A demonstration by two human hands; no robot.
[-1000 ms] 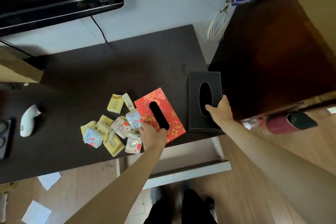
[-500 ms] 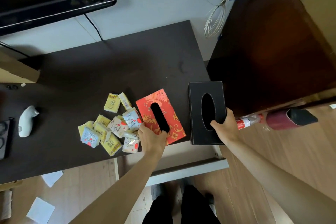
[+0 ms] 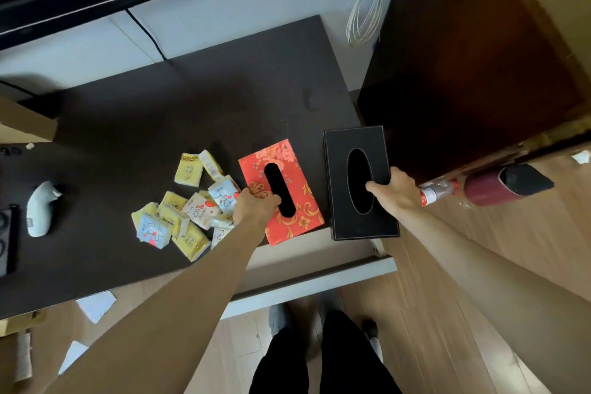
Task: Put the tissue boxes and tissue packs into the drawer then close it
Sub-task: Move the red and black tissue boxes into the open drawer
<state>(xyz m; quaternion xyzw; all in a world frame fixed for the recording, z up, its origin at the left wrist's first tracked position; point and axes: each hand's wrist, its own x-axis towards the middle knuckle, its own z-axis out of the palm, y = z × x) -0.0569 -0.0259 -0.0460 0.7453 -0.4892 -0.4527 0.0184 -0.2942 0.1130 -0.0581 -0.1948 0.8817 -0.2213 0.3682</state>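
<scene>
A red tissue box with gold flowers [image 3: 297,201] lies at the dark table's front edge, its near corner over the open drawer [image 3: 307,269]. My left hand [image 3: 256,206] grips its left side, thumb at the black slot. To its right a black tissue box [image 3: 359,182] overhangs the table edge above the drawer, held by my right hand [image 3: 395,190] with fingers in the oval slot. Several small yellow and patterned tissue packs [image 3: 188,205] lie in a loose heap left of the red box.
A dark table [image 3: 160,125] carries a white controller [image 3: 40,208] at far left. A tall brown cabinet [image 3: 473,57] stands to the right, with a maroon bottle [image 3: 505,187] and a plastic bottle on the floor. A TV sits at the top left. Paper scraps lie on the wooden floor.
Both boxes have slid toward me, now overhanging the table's front edge above the drawer. My right hand shifted from the black box's near end to gripping through its slot.
</scene>
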